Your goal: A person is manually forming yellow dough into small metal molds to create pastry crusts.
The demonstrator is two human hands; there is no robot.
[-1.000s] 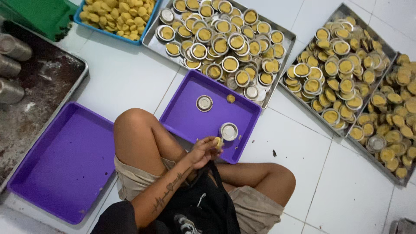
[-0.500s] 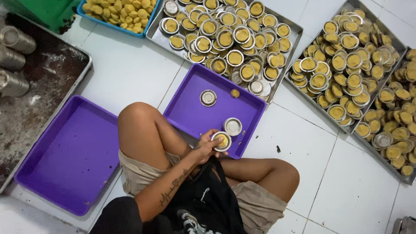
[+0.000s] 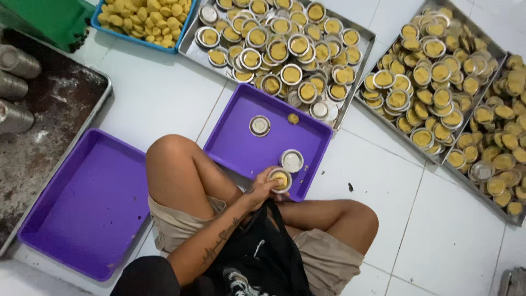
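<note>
My left hand (image 3: pixel 262 190) now grips the small tin of yellow dough (image 3: pixel 280 178) face up over the near edge of the purple tray (image 3: pixel 235 148), where a second ago it was half hidden, my right hand out of sight, two empty tins (image 3: pixel 291 160) just ahead, filled metal trays (image 3: pixel 370 44) beyond, my knee (image 3: pixel 175 164) crowding the left.

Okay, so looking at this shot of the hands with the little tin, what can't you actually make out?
Head view only:
- Right hand: hidden behind the left hand and the small tin, so its grip is unclear.
- Fingers under the tin: covered by the tin itself.
- Far-right metal tray: cut off by the picture's right edge.
- Green crate: cut off at the top-left corner.
- Dough crumb on the purple tray: too small to tell its shape.
</note>
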